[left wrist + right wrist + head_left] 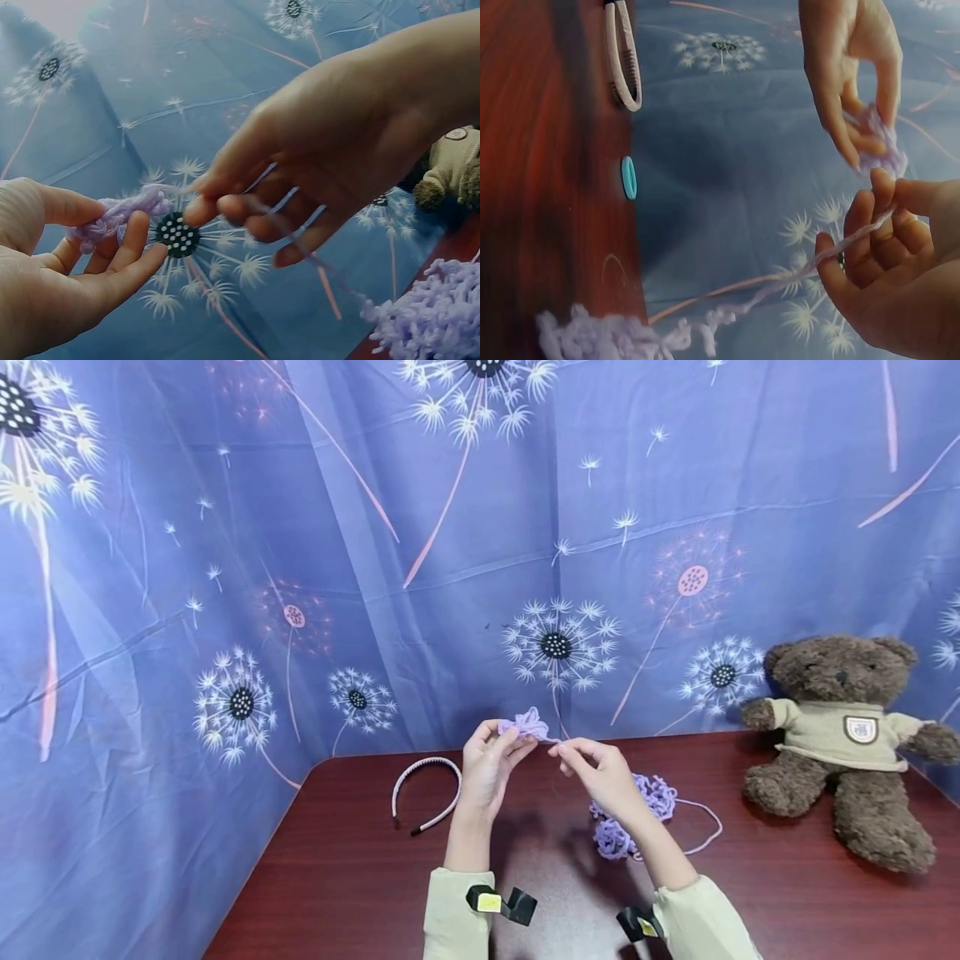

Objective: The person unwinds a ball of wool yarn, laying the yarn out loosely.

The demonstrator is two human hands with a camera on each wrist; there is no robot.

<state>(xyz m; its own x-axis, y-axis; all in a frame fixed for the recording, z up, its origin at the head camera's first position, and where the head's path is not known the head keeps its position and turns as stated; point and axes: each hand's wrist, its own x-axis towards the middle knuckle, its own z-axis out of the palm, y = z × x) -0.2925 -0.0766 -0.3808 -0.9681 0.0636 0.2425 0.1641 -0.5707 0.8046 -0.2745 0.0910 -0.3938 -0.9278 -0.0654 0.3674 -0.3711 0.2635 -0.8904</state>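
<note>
A looped bunch of lilac yarn (528, 723) is pinched between the thumb and fingers of the left hand (483, 772), raised above the far part of the table. Close by on the right, the right hand (606, 778) pinches a lilac yarn strand (784, 282) between thumb and forefinger, near the bunch. From there the strand runs across the right hand's fingers and down to a loose lilac yarn heap (427, 311). That heap lies on the table, partly hidden behind the right forearm in the head view.
On the dark red table (337, 860) a pale headband (408, 767) lies left of the left hand. A small teal ring (629, 178) shows in the right wrist view. At the right sits a brown teddy bear (840, 735). A blue dandelion-print curtain (450, 635) hangs behind.
</note>
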